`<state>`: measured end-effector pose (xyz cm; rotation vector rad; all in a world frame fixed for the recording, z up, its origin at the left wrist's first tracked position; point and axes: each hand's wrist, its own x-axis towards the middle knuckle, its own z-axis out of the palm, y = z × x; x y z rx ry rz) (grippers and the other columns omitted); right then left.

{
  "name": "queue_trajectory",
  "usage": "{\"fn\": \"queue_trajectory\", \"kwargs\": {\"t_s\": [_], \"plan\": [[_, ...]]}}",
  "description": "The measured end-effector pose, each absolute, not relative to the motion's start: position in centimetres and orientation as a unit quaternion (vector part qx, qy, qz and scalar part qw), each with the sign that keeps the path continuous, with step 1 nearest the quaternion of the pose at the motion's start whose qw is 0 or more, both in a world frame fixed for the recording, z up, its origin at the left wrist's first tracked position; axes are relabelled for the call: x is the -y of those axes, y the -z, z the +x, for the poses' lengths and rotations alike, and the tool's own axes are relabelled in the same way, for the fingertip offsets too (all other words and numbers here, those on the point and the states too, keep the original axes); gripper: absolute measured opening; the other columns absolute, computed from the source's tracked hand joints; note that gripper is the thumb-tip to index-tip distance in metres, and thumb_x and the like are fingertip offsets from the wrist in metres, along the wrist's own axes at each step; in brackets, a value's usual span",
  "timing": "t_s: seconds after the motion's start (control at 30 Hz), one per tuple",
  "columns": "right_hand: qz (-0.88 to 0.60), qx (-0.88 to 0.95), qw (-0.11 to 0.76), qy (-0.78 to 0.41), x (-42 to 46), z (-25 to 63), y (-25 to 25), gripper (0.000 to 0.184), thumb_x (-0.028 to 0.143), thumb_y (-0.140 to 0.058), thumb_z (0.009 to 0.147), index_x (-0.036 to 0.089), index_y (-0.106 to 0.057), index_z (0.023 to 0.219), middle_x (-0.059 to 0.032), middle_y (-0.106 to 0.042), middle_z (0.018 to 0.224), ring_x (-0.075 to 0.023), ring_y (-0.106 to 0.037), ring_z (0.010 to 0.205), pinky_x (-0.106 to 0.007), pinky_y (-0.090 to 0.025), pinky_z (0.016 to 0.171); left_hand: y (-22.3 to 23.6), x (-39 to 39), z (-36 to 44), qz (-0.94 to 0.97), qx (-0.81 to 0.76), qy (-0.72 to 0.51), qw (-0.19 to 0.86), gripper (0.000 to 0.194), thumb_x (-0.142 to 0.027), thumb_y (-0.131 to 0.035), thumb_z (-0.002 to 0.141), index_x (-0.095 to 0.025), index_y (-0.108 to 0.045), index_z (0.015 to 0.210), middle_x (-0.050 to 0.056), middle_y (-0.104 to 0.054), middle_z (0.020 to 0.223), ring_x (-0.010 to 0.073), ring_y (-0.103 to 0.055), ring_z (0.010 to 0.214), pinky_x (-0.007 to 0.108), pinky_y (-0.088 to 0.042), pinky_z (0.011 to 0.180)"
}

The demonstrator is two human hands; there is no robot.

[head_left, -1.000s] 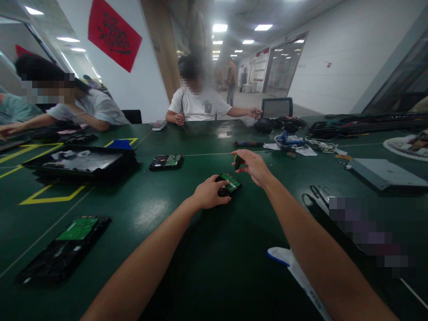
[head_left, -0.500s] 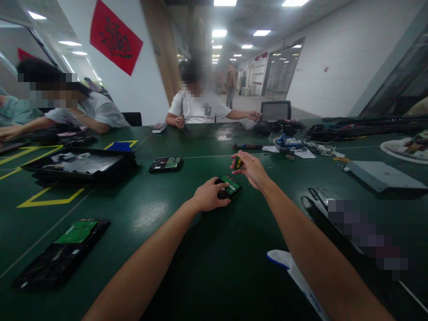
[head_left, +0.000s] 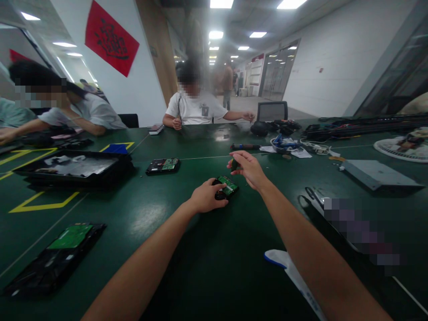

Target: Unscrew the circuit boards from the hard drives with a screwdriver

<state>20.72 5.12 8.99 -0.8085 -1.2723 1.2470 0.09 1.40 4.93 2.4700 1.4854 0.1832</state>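
On the green table a hard drive lies with its green circuit board facing up. My left hand is closed around its left side, thumb and fingers gripping the edges. Above the drive's far right corner, my right hand pinches the dark handle of a small screwdriver. Its thin shaft points down at the board's edge; whether the tip touches a screw is too small to tell. A tiny bit or two lies on the table just right of the drive.
Other drives lie at centre left and near left. A black tray stands at left. Right are a grey metal box, a white glove and a bowl of cables. A second screwdriver lies beyond my right hand. Co-workers sit opposite and left.
My right hand has turned the screwdriver upright and lowered it to the drive's edge. My left hand keeps its hold on the drive. The whole view has shifted slightly.
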Motion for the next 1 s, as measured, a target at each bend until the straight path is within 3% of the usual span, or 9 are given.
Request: {"fn": "queue_trajectory", "kwargs": {"t_s": [0.23, 0.4, 0.53, 0.8, 1.0], "plan": [[-0.358, 0.539, 0.569, -0.507, -5.16, 20.70, -8.94, 0.038, 0.053, -0.084, 0.076, 0.021, -0.066, 0.086, -0.0030, -0.071, 0.087, -0.0176, -0.068, 0.083, -0.023, -0.055, 0.054, -4.66, -1.44, 0.02, 0.847, -0.513, -0.068, 0.126, 0.077, -0.068, -0.067, 0.084, -0.035, -0.055, 0.152, 0.010, -0.036, 0.167, 0.0385, -0.050, 0.144, 0.047, -0.044, 0.116], [-0.329, 0.540, 0.547, -0.549, -5.29, 20.85, -8.80, 0.039, 0.059, -0.073, 0.086, 0.021, -0.071, 0.096, -0.0057, -0.073, 0.087, -0.0200, -0.070, 0.087, -0.030, -0.061, 0.066, -4.79, -1.49, -0.05, 0.845, -0.515, -0.060, 0.128, 0.078, -0.071, -0.066, 0.084, -0.037, -0.054, 0.152, 0.009, -0.036, 0.167, 0.0390, -0.050, 0.144, 0.048, -0.044, 0.116], [-0.306, 0.537, 0.542, -0.570, -5.44, 21.23, -8.83, 0.037, 0.053, -0.069, 0.089, 0.020, -0.076, 0.104, -0.0077, -0.073, 0.092, -0.0216, -0.069, 0.093, -0.034, -0.063, 0.072, -4.81, -1.50, -0.02, 0.846, -0.513, -0.059, 0.132, 0.078, -0.071, -0.066, 0.084, -0.036, -0.053, 0.153, 0.010, -0.036, 0.167, 0.0390, -0.049, 0.145, 0.048, -0.044, 0.115], [-0.349, 0.547, 0.547, -0.529, -5.34, 21.24, -8.77, 0.030, 0.048, -0.078, 0.080, 0.021, -0.068, 0.088, -0.0042, -0.073, 0.091, -0.0179, -0.068, 0.085, -0.023, -0.053, 0.055, -4.55, -1.57, 0.14, 0.842, -0.519, -0.066, 0.132, 0.078, -0.068, -0.069, 0.082, -0.036, -0.054, 0.152, 0.008, -0.038, 0.167, 0.0382, -0.046, 0.147, 0.047, -0.042, 0.118], [-0.334, 0.542, 0.545, -0.546, -5.43, 21.31, -8.77, 0.028, 0.050, -0.070, 0.086, 0.024, -0.067, 0.096, -0.0032, -0.073, 0.089, -0.0185, -0.070, 0.083, -0.024, -0.054, 0.057, -4.50, -1.59, 0.13, 0.846, -0.513, -0.067, 0.131, 0.078, -0.070, -0.067, 0.083, -0.036, -0.055, 0.152, 0.010, -0.036, 0.167, 0.0387, -0.050, 0.144, 0.048, -0.044, 0.115]]}}
